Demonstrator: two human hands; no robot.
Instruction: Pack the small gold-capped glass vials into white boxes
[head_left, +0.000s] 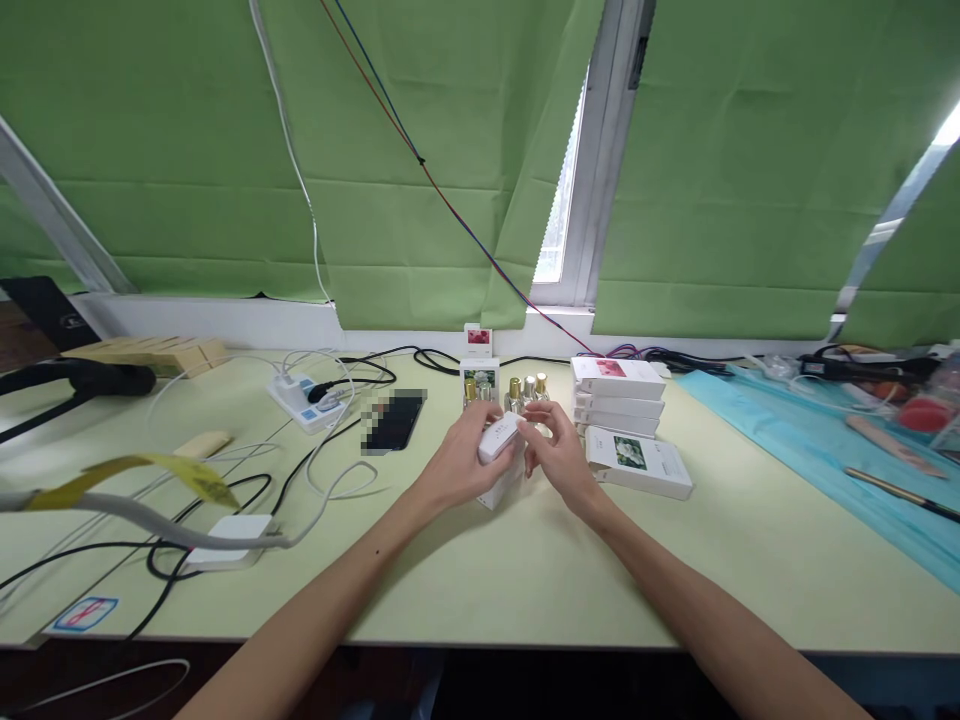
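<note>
My left hand (466, 460) is wrapped round a small white box (498, 438), held tilted above the table with its end facing up. My right hand (556, 450) is at the box's upper right edge, its thumb and index finger close together there; whether they pinch part of the box is too small to tell. Just behind my hands stand several small glass bottles (514, 394) with gold or silver caps. A white box with a flower picture (480, 374) stands upright behind them.
Right of my hands are stacked white boxes (616, 376) and a flat box (643, 462). A phone (394, 422), a power strip (306, 404) and a white adapter (231, 541) with tangled cables lie left. Blue plastic sheeting (810, 450) covers the table's right side.
</note>
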